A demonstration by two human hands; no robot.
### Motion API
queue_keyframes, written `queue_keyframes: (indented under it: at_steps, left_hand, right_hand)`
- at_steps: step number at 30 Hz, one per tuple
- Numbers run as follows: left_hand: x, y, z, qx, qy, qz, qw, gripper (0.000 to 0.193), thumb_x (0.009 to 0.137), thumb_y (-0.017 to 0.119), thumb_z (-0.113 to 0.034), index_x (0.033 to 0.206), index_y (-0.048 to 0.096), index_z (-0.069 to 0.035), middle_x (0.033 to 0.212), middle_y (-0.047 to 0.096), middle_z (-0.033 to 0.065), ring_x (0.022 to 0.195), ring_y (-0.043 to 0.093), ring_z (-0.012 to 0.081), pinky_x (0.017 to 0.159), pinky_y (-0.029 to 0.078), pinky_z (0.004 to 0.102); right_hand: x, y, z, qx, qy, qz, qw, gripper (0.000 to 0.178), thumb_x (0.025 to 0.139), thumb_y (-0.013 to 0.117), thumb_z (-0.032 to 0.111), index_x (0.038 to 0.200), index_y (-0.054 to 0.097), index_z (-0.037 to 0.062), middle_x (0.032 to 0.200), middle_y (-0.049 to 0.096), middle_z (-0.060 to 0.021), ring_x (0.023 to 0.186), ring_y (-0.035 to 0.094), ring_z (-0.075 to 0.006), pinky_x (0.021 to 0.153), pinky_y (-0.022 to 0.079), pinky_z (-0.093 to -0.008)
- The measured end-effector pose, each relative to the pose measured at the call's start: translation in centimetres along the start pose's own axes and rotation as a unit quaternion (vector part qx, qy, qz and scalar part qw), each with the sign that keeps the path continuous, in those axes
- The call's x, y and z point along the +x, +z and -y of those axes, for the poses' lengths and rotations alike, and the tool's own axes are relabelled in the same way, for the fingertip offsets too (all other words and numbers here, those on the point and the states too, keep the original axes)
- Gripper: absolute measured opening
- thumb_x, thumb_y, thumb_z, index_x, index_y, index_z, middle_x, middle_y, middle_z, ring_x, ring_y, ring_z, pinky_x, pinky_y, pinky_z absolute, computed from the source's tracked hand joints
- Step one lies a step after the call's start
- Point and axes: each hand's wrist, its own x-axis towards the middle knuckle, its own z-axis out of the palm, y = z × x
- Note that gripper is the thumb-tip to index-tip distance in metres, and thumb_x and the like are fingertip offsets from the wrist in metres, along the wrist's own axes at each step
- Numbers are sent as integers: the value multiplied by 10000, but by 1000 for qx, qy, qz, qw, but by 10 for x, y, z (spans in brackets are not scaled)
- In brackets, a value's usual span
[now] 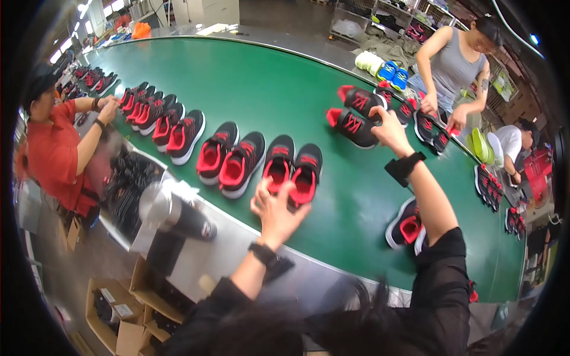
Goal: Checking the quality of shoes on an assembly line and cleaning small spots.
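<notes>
My left hand [277,210] is at the heels of a pair of black sneakers [279,155] with red linings, standing on a green conveyor belt [261,65]. Its fingers are spread and curved, covering part of the heels. Farther right, my right hand [389,127] has its fingers and thumb on the toes of another pair of black and red sneakers [353,126]. The red heels of that pair point left and look slightly blurred. Both of my wrists wear black bands. Under my right forearm, another sneaker pair [408,225] is partly hidden.
Several sneaker pairs [185,136] line the belt's near left side. A person in red [59,151] works at left; a person in grey [454,62] handles shoes across the belt. A dark tumbler [193,221] stands on the metal ledge, with open cardboard boxes [119,314] below.
</notes>
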Motion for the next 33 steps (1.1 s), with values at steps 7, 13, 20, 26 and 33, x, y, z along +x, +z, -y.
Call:
queue_keyframes:
  at_steps: [7,13,20,26,33]
  left_hand:
    - [-43,-73,-43,-230,-74,-74,967,342,1003,456,-340,1281,551,-166,1254,473,166,1241,342,312,1036,264,484]
    - [-163,-114,-51,-146,-12,258,955,539,952,531,-415,1417,466,-150,1290,460,265,1215,427,411,1028,361,487]
    - [-226,-138,-42,-157,-78,282,943,717,880,655,-367,1437,380,-9,1270,445,293,1176,454,433,1031,382,454]
    - [-216,-150,-42,-432,-290,403,753,506,868,531,-80,1353,451,39,1076,622,131,929,619,195,795,523,327]
    - [-235,-155,-49,-519,-317,292,738,478,919,436,-26,1396,444,-11,1256,576,70,1086,585,160,926,481,300]
  right_hand:
    - [-164,-97,84,-57,-329,238,912,344,773,577,-60,1082,588,90,1059,574,-126,946,625,-320,820,500,-399]
    - [-282,-11,17,263,-133,325,899,402,859,598,20,1253,577,97,1216,605,-80,1083,615,-184,780,541,-300]
    - [-460,21,-1,211,73,136,965,622,881,677,160,1422,398,35,1298,509,-178,1131,581,-244,923,495,-357]
    - [-480,14,7,520,280,174,788,582,876,491,3,1443,372,57,1244,557,-98,1121,574,-183,935,479,-316]
    - [-487,18,5,658,159,131,724,630,893,525,-2,1486,316,43,1345,535,-82,1207,522,-164,1008,419,-306]
